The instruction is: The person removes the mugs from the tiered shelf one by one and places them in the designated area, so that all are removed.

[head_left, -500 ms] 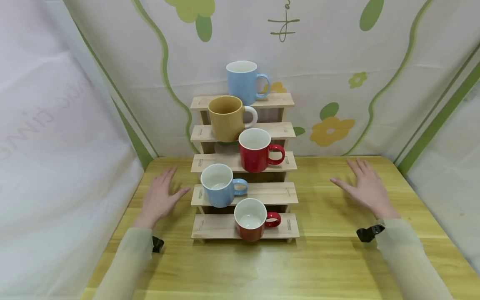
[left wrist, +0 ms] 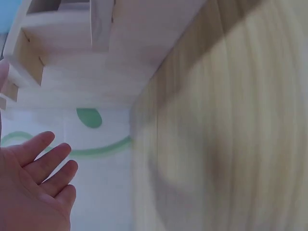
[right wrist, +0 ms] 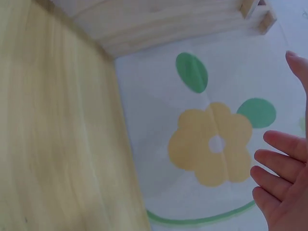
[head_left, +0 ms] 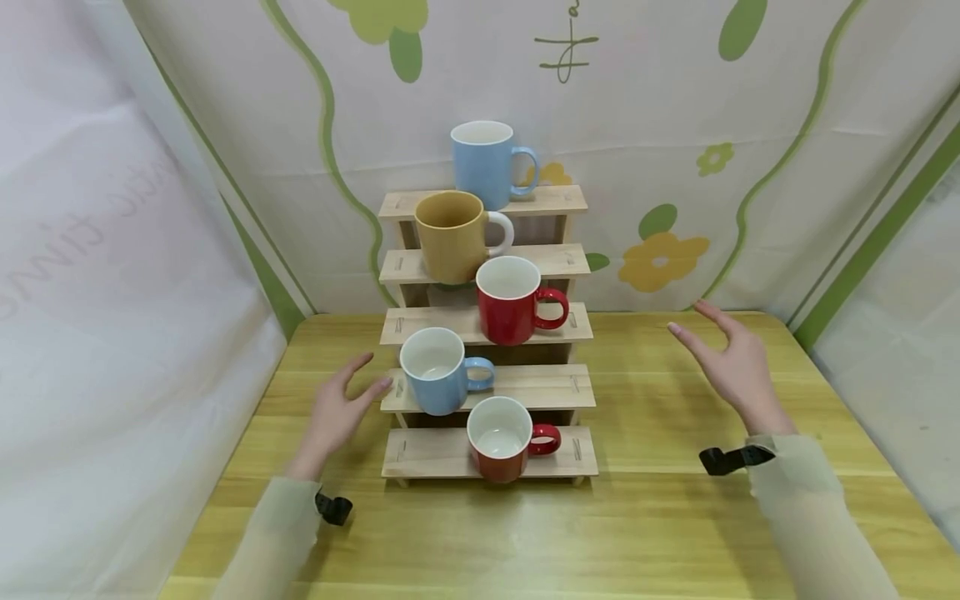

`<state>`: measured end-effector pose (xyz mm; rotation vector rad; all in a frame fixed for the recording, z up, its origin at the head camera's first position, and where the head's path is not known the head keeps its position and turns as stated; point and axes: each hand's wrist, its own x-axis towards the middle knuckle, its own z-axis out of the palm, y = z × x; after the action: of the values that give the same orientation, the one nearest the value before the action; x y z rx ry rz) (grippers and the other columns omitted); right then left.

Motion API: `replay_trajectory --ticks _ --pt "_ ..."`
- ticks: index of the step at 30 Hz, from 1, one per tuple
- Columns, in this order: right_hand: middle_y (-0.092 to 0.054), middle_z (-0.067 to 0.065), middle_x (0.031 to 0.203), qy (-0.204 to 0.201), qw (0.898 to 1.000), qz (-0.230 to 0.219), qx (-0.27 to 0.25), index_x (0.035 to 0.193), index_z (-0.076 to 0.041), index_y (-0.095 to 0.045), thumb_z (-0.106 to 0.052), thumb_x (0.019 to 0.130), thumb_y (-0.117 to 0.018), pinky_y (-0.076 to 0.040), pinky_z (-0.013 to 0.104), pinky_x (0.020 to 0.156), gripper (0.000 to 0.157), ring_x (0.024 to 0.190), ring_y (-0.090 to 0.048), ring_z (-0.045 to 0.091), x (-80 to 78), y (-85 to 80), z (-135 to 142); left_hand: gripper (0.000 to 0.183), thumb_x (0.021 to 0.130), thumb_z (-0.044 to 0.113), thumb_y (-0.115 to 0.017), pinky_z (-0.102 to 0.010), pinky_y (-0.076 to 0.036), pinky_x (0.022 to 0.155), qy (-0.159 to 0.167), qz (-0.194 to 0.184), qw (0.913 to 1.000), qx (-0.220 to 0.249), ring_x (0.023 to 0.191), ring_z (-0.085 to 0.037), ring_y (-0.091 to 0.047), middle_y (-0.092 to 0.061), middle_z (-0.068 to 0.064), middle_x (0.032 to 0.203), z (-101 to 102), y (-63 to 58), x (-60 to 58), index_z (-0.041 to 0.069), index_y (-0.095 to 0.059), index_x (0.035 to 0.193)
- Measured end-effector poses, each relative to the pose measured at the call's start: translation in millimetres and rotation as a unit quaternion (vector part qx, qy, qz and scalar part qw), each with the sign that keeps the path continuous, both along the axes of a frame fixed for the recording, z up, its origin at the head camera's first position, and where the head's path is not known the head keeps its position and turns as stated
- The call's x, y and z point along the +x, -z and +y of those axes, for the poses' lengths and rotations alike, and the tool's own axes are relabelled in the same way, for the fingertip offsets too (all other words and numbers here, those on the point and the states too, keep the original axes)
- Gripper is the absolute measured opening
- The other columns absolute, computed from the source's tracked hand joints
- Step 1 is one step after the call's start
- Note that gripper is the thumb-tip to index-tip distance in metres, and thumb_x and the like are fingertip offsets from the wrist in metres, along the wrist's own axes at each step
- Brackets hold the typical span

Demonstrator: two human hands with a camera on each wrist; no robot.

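The person's left grip (head_left: 333,418), a bare hand, holds nothing: thumb and fingers stand apart, the thumb just beside the left end of a pale wooden five-tier stand (head_left: 431,454), though contact cannot be told. The nearest mug is a glossy light-blue cylindrical mug (head_left: 437,390), second tier up. The right grip (head_left: 738,367), also bare, spread and unladen, is over the wood-grain desk (head_left: 487,542), well apart from the stand. Around that mug, ascending, are a small brownish-red mug (head_left: 501,465), a glossy red mug (head_left: 508,318), a mustard-yellow mug (head_left: 452,246) and a second light-blue mug (head_left: 482,171). Each tier already bears one upright mug; none is lifted, and whether handling is beginning or finished cannot be told.
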<state>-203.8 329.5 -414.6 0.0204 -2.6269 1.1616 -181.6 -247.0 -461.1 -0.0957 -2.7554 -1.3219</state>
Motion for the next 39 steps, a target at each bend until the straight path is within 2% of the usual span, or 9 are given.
replay_trajectory --ticks 3,7,12,17,22,26,32,39 --pt "-0.038 0.011 0.159 0.007 1.0 0.005 -0.014 0.155 -0.023 -0.046 -0.055 0.097 -0.065 -0.028 0.07 0.108 0.069 0.144 -0.031 0.042 4.4 -7.6 -7.4 0.079 0.095 0.058 -0.065 -0.067 -0.025 0.113 0.0 -0.011 0.9995 0.03 0.146 -0.039 -0.029 -0.037 -0.014 0.159 4.7 2.0 5.5 0.012 -0.042 0.156" --pt "-0.045 0.012 0.154 0.005 1.0 0.022 -0.02 0.149 -0.023 -0.054 -0.052 0.096 -0.067 -0.031 0.069 0.107 0.062 0.142 -0.037 0.042 9.4 -15.5 -18.0 0.075 0.095 0.053 -0.068 -0.063 -0.025 0.115 -0.003 -0.005 0.9976 0.068 0.145 -0.035 -0.033 -0.044 -0.012 0.155 8.8 7.1 9.8 0.01 -0.046 0.153" --pt "-0.054 0.011 0.147 -0.008 0.999 0.048 -0.024 0.142 -0.018 -0.062 -0.048 0.095 -0.071 -0.037 0.066 0.104 0.056 0.135 -0.046 0.042 11.7 -19.9 -31.6 0.068 0.094 0.043 -0.074 -0.055 -0.029 0.116 -0.008 0.01 0.9929 0.118 0.138 -0.033 -0.044 -0.053 -0.014 0.147 13.3 12.2 12.0 0.005 -0.053 0.146" --pt "-0.059 0.011 0.142 -0.022 0.997 0.062 -0.027 0.137 -0.014 -0.066 -0.044 0.095 -0.073 -0.04 0.064 0.103 0.052 0.131 -0.05 0.04 11.9 -20.7 -42.0 0.059 0.092 0.038 -0.078 -0.051 -0.039 0.111 -0.014 -0.006 0.9876 0.157 0.129 -0.031 -0.053 -0.061 -0.015 0.136 19.8 12.9 15.8 0.003 -0.061 0.137" --pt "-0.062 0.01 0.138 -0.033 0.997 0.066 -0.032 0.135 -0.015 -0.068 -0.044 0.095 -0.073 -0.041 0.061 0.103 0.049 0.129 -0.053 0.036 11.1 -23.0 -52.6 0.056 0.092 0.036 -0.078 -0.034 -0.051 0.097 -0.027 -0.021 0.9859 0.164 0.12 -0.028 -0.059 -0.064 -0.014 0.132 23.9 14.1 18.4 0.002 -0.064 0.134" --pt "-0.064 0.007 0.136 -0.046 0.996 0.07 -0.037 0.134 -0.016 -0.069 -0.044 0.095 -0.072 -0.043 0.058 0.103 0.048 0.126 -0.056 0.031 7.9 -27.2 -62.9 0.055 0.093 0.035 -0.078 -0.022 -0.05 0.091 -0.028 -0.025 0.9844 0.172 0.12 -0.028 -0.059 -0.063 -0.015 0.132 24.5 14.4 18.5 0.002 -0.063 0.135" --pt "-0.064 0.005 0.136 -0.075 0.993 0.078 -0.046 0.133 -0.017 -0.069 -0.043 0.095 -0.072 -0.043 0.056 0.104 0.046 0.126 -0.056 0.029 -0.5 -41.0 -78.9 0.053 0.093 0.027 -0.079 -0.021 -0.05 0.093 -0.02 -0.026 0.9771 0.21 0.123 -0.03 -0.057 -0.061 -0.017 0.134 25.3 15.6 17.1 0.0 -0.062 0.135" --pt "-0.063 0.001 0.137 -0.115 0.989 0.069 -0.068 0.136 -0.017 -0.066 -0.044 0.096 -0.071 -0.042 0.055 0.105 0.048 0.127 -0.056 0.025 -11.8 -61.6 -94.7 0.048 0.094 0.018 -0.078 -0.022 -0.051 0.091 -0.024 -0.024 0.9665 0.254 0.116 -0.022 -0.058 -0.061 -0.017 0.131 27.8 21.2 15.3 -0.002 -0.062 0.134"
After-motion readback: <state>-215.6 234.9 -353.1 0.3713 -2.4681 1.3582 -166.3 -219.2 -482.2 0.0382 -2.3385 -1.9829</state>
